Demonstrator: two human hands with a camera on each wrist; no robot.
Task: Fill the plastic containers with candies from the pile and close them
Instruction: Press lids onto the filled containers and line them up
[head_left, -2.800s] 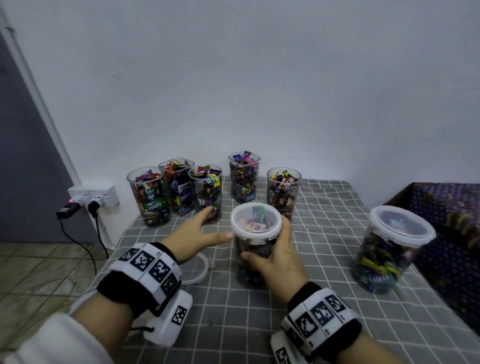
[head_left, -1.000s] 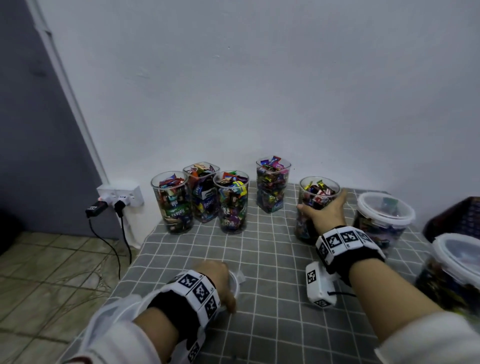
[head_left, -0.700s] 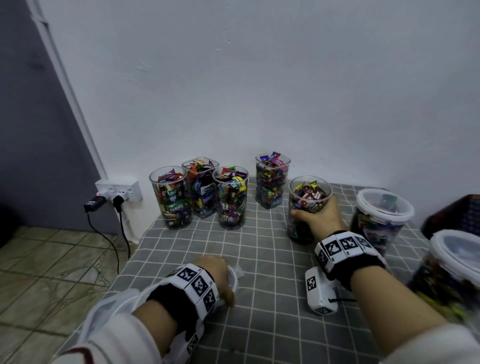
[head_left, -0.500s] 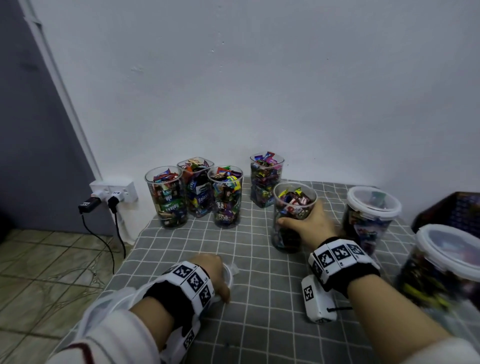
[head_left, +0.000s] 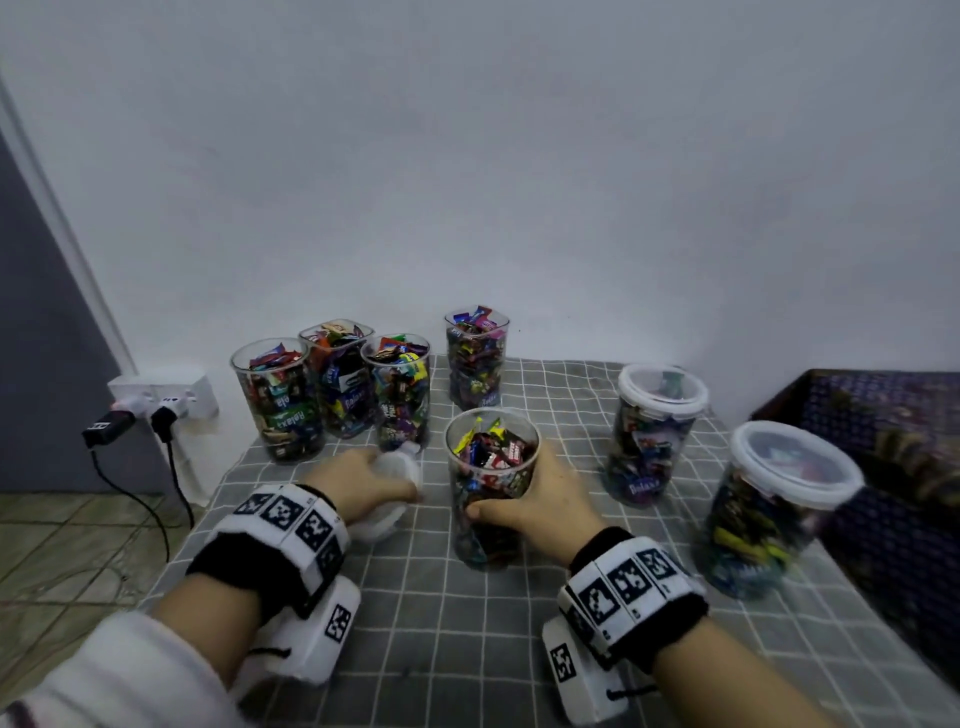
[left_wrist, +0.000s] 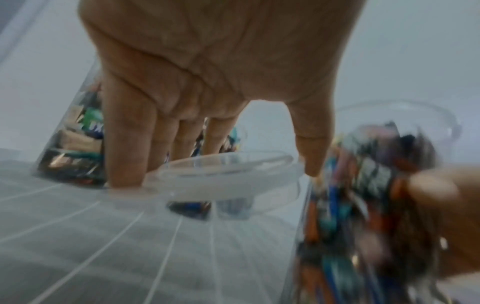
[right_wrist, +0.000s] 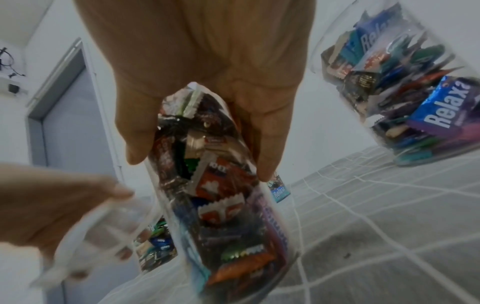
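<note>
At the table's middle stands a clear plastic container (head_left: 491, 483) full of wrapped candies, without a lid. My right hand (head_left: 530, 499) grips its side, thumb and fingers curled round the wall of the container (right_wrist: 221, 185). Just left of it my left hand (head_left: 363, 478) holds a round translucent lid (head_left: 397, 486) a little above the cloth. In the left wrist view the lid (left_wrist: 223, 174) sits between the fingers and the thumb, beside the container (left_wrist: 363, 205). The right wrist view shows the lid (right_wrist: 103, 222) blurred at the left.
Two lidded, candy-filled containers (head_left: 657, 431) (head_left: 779, 499) stand at the right. Several open filled containers (head_left: 332, 389) line the back left by the wall. A dark basket (head_left: 883, 441) sits at the right edge. A wall socket with plugs (head_left: 156, 405) hangs left of the grey checked tablecloth (head_left: 441, 623).
My right hand has pulled the open container from the back row to the table's middle. My left hand has picked the lid up off the cloth and brought it toward the container.
</note>
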